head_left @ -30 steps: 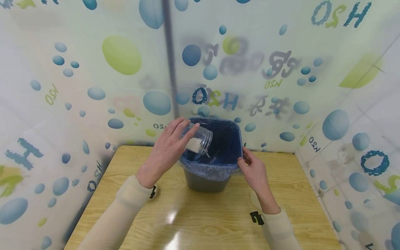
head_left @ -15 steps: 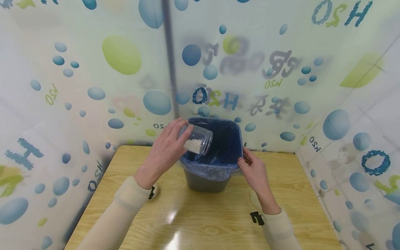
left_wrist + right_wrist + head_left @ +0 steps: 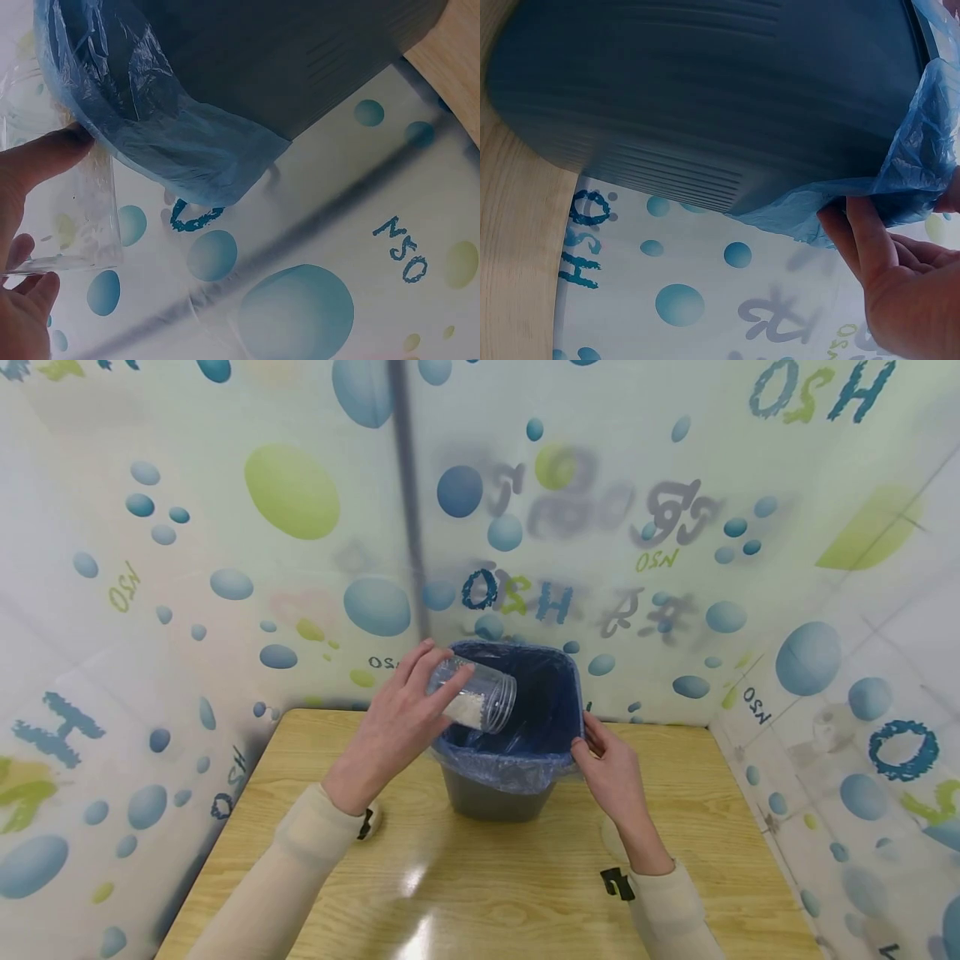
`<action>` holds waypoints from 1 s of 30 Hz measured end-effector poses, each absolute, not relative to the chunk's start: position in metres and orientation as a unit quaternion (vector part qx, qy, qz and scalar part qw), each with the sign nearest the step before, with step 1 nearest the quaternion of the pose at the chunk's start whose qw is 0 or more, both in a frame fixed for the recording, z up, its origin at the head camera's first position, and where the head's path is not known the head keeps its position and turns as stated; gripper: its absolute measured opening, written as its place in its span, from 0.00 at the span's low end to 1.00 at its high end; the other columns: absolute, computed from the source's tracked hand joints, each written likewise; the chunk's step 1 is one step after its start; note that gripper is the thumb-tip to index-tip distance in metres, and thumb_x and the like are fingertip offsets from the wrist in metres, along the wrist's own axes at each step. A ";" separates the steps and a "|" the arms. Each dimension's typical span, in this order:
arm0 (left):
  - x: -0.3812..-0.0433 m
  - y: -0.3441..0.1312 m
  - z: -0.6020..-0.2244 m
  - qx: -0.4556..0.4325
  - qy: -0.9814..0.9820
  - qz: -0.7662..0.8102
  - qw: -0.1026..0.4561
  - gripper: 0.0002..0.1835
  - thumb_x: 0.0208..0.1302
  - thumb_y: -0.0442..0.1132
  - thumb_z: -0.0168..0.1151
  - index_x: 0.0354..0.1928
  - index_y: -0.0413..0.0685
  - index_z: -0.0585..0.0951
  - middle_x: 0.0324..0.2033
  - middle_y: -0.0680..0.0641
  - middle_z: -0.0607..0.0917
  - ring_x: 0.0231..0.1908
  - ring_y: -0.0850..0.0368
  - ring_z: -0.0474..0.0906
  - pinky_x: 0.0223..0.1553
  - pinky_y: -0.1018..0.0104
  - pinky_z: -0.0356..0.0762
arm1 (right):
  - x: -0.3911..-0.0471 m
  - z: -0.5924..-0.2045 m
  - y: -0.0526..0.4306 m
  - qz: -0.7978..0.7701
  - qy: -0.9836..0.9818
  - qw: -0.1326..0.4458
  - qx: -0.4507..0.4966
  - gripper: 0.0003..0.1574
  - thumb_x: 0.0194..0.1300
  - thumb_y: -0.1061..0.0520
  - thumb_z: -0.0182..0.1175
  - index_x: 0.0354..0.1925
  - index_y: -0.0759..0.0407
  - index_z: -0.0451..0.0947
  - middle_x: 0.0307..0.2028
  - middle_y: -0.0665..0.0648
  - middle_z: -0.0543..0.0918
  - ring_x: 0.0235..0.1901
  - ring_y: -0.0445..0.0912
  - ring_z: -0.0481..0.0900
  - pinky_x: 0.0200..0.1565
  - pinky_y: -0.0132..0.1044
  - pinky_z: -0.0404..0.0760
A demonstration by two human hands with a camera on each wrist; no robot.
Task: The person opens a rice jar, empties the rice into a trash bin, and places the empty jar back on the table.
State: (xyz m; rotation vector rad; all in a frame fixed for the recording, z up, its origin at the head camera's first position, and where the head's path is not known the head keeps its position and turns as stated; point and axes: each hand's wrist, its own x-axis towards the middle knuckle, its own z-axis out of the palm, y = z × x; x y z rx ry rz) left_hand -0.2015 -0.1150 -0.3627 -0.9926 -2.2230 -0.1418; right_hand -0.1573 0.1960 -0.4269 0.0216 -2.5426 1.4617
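Tilted over the bin's left rim, a clear jar (image 3: 491,697) lies nearly on its side with white bits (image 3: 468,707) along its lower wall. My left hand (image 3: 397,718) grips the jar near its base; in the left wrist view its fingers curl round the clear wall (image 3: 71,217). Below the jar's mouth stands a dark grey bin (image 3: 495,797), lined with a blue plastic bag (image 3: 517,768) folded over the rim. At the right side of that rim my right hand (image 3: 613,768) pinches bag and edge, its fingers under the fold in the right wrist view.
The bin stands on a wooden table (image 3: 480,885) near its back edge. Behind and at both sides hangs a patterned curtain (image 3: 300,568) with blue and green dots. A black strap clip (image 3: 617,883) shows at the right wrist.
The jar has shifted slightly and turned a little in my left hand's grip. White bits seen falling from its mouth a second ago no longer show there. My right hand stays put.
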 end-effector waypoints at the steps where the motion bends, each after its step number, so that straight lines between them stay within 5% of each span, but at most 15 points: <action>1: -0.201 -0.115 -0.363 -0.380 -0.858 -0.057 0.341 0.45 0.50 0.36 0.84 0.71 0.50 0.73 0.64 0.34 0.69 0.74 0.33 0.59 0.68 0.48 0.71 | -0.157 -0.427 0.196 0.496 -0.862 0.105 0.007 0.32 0.74 0.58 0.58 0.73 0.66 0.69 0.63 0.67 0.79 0.60 0.58 0.82 0.57 0.54 0.81; 8: -0.199 -0.114 -0.366 -0.379 -0.862 -0.089 0.324 0.47 0.49 0.27 0.81 0.73 0.51 0.71 0.68 0.34 0.67 0.77 0.30 0.52 0.52 0.48 0.84 | -0.158 -0.427 0.196 0.494 -0.863 0.107 0.006 0.33 0.74 0.58 0.58 0.72 0.67 0.70 0.63 0.67 0.80 0.59 0.58 0.83 0.57 0.54 0.81; 16: -0.199 -0.113 -0.368 -0.392 -0.858 -0.103 0.315 0.43 0.58 0.18 0.68 0.75 0.53 0.70 0.74 0.34 0.62 0.79 0.34 0.46 0.35 0.52 0.87 | -0.157 -0.426 0.196 0.500 -0.861 0.096 0.001 0.34 0.74 0.55 0.58 0.73 0.65 0.69 0.64 0.67 0.79 0.60 0.57 0.82 0.57 0.52 0.81; 25: -0.195 -0.112 -0.368 -0.403 -0.861 -0.112 0.290 0.49 0.59 0.13 0.62 0.79 0.58 0.65 0.80 0.37 0.50 0.80 0.37 0.44 0.50 0.47 0.84 | -0.156 -0.427 0.196 0.503 -0.859 0.097 0.006 0.34 0.74 0.55 0.58 0.73 0.66 0.69 0.64 0.67 0.79 0.60 0.57 0.82 0.57 0.52 0.81; 28: -0.193 -0.111 -0.369 -0.408 -0.860 -0.109 0.288 0.50 0.59 0.11 0.57 0.79 0.59 0.64 0.81 0.36 0.46 0.79 0.37 0.47 0.47 0.50 0.85 | -0.156 -0.427 0.196 0.506 -0.857 0.100 0.006 0.34 0.74 0.56 0.58 0.73 0.66 0.69 0.64 0.67 0.79 0.60 0.58 0.82 0.57 0.52 0.81; 30: -0.193 -0.110 -0.370 -0.408 -0.859 -0.109 0.289 0.50 0.58 0.11 0.55 0.79 0.59 0.65 0.81 0.36 0.45 0.74 0.36 0.60 0.39 0.55 0.84 | -0.156 -0.427 0.196 0.507 -0.856 0.102 0.006 0.33 0.74 0.56 0.58 0.73 0.67 0.69 0.64 0.67 0.79 0.60 0.58 0.82 0.57 0.52 0.80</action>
